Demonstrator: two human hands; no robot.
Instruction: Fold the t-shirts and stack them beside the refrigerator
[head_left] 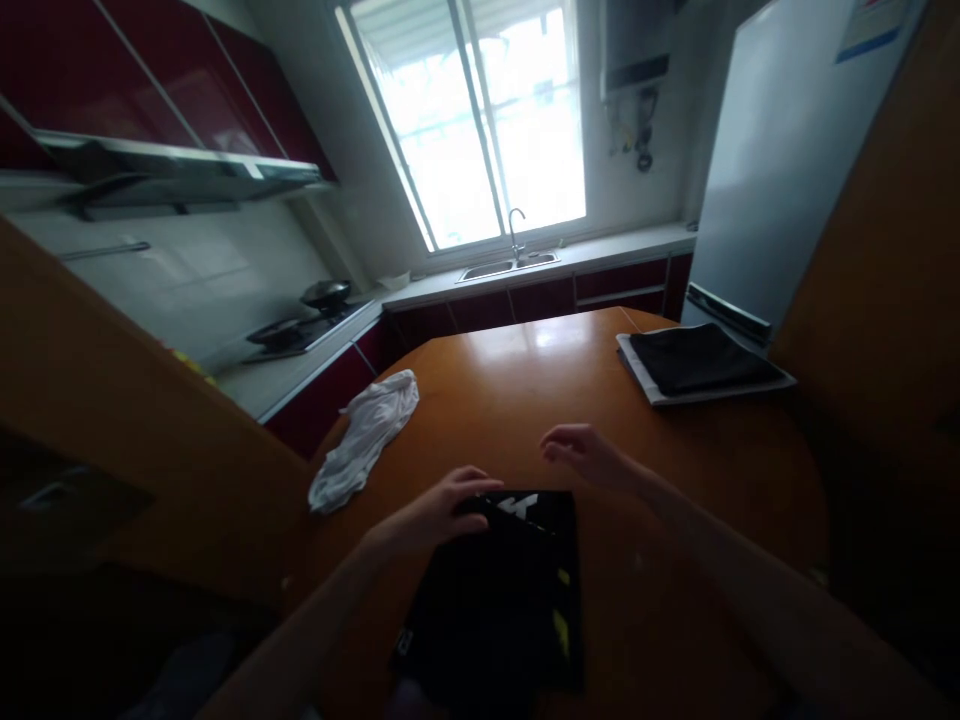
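Observation:
A flat black folded cloth piece [499,590], perhaps a garment, lies near me on the brown wooden table [487,420]. White marks show at its far edge and yellow ones on its right side. My left hand [454,505] is at its far left corner, thumb and fingers apart; whether it touches the cloth I cannot tell. Over the table, just beyond the far right corner, my right hand [585,452] hovers with loosely curved fingers and nothing in it.
A crumpled white cloth [367,440] lies at the table's left edge. Folded black and white cloths [701,360] are stacked at the far right. Behind stand a counter with a sink [510,265], a stove with pans [326,292] and a fridge [780,160].

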